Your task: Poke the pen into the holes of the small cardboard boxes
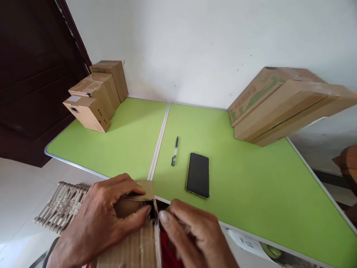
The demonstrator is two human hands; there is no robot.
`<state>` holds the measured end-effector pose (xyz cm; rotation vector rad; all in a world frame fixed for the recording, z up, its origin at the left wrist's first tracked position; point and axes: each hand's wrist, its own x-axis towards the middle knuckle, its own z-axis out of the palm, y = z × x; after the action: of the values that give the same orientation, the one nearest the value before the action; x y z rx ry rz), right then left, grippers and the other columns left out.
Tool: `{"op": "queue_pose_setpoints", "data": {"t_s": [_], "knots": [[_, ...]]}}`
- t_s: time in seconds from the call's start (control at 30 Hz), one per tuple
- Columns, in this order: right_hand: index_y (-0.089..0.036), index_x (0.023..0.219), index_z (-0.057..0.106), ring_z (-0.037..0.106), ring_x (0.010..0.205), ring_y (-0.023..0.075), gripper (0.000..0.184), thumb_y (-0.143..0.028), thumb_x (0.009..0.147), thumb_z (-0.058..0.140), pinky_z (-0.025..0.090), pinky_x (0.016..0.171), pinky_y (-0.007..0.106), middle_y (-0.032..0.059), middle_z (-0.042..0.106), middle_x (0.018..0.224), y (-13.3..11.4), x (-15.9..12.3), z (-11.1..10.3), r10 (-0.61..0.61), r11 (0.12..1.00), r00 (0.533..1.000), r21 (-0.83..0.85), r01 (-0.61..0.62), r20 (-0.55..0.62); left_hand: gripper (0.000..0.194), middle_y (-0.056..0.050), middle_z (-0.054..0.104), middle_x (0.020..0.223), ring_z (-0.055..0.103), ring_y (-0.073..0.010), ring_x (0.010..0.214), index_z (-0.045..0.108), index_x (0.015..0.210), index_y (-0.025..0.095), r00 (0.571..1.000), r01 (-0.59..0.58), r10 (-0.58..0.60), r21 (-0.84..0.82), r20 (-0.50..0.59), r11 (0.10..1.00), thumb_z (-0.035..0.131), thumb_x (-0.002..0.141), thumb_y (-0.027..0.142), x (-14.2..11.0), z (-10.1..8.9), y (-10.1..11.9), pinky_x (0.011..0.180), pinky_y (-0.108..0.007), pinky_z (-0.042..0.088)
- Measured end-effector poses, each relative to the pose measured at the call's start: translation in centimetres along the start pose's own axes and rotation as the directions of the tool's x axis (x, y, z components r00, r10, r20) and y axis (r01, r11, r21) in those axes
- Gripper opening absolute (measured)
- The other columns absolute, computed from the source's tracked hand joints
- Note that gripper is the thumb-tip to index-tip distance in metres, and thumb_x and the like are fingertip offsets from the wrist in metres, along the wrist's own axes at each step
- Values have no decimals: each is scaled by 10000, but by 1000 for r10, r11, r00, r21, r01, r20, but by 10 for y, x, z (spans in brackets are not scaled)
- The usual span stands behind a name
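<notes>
A brown cardboard box (134, 245) is held close to me at the bottom of the view, over the near table edge. My left hand (103, 216) grips its top, with fingers across the far end and the thumb pressed beside a dark, torn-looking hole (152, 212). Along the box's right edge runs a pale strip, perhaps tape. My right hand (195, 234) is closed at that edge, its fingers curled and thumb tip touching the side. Whatever may be between those fingers is hidden.
On the green table (237, 178) lie a pen (175, 152) and a black phone (198, 175). Several cardboard boxes (103, 93) stand at the back left, and larger ones (279, 104) at the right against the wall. A woven stool (63, 206) is at lower left.
</notes>
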<state>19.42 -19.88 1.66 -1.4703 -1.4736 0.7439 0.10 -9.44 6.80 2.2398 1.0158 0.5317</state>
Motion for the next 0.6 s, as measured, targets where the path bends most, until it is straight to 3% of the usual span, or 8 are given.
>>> {"op": "queue_pose_setpoints", "data": {"t_s": [0.07,0.1,0.17,0.23,0.3,0.4,0.5,0.6], "knots": [[-254,769,578,606,564,172,528,-535,1172,385,441,549,280,-13,610,647,20,16,-17,187,982,982,9,-188,35,47,43,792,820,755,-139,650,822,918,277,999,-19,19,9,-27,1000,779,898,274,-4,6,1,591,-245,543],[-247,789,597,625,578,185,530,-550,1167,385,449,573,292,-1,637,666,33,28,-22,257,964,965,-55,-260,-48,52,43,786,812,748,-135,642,819,916,272,999,-20,21,8,-37,1000,770,897,265,-6,8,2,586,-245,537],[-244,772,559,675,701,220,417,-447,1133,522,453,679,315,31,682,730,61,61,-23,434,803,886,-376,-462,-161,66,44,779,812,744,-128,653,813,907,266,999,1,-1,3,-42,1000,752,900,242,-8,11,4,603,-243,534],[-217,769,592,719,854,284,326,-307,1081,617,464,759,354,114,738,828,86,95,-13,502,720,842,-445,-532,-195,85,49,779,827,749,-118,689,810,901,263,999,32,-32,-7,-35,999,739,906,217,-10,12,6,638,-234,534],[-178,828,645,730,956,317,258,-276,1067,648,497,820,396,176,762,948,106,123,0,556,672,801,-448,-590,-222,99,54,780,843,750,-108,720,807,907,262,998,51,-52,-17,-22,999,735,910,195,-11,11,7,670,-223,532],[-168,916,679,716,966,262,167,-281,1033,719,549,884,422,104,751,1012,123,145,11,620,642,747,-393,-658,-238,72,47,788,880,755,-110,755,804,940,257,999,53,-53,-26,-4,998,750,931,211,-12,8,6,691,-223,530],[-194,809,638,662,792,201,224,-290,996,716,542,785,357,33,680,819,127,140,4,629,716,761,-260,-647,-160,63,26,804,949,772,-128,816,797,1003,246,998,24,-20,-63,51,998,758,954,237,-11,2,2,733,-230,546],[-233,768,567,534,566,148,341,-492,975,649,449,571,287,-24,547,646,118,113,-12,577,815,817,-51,-577,-13,170,-13,829,1071,798,-144,903,785,1127,225,986,-48,76,-189,147,981,747,962,217,-9,-6,-6,805,-223,582]]}}
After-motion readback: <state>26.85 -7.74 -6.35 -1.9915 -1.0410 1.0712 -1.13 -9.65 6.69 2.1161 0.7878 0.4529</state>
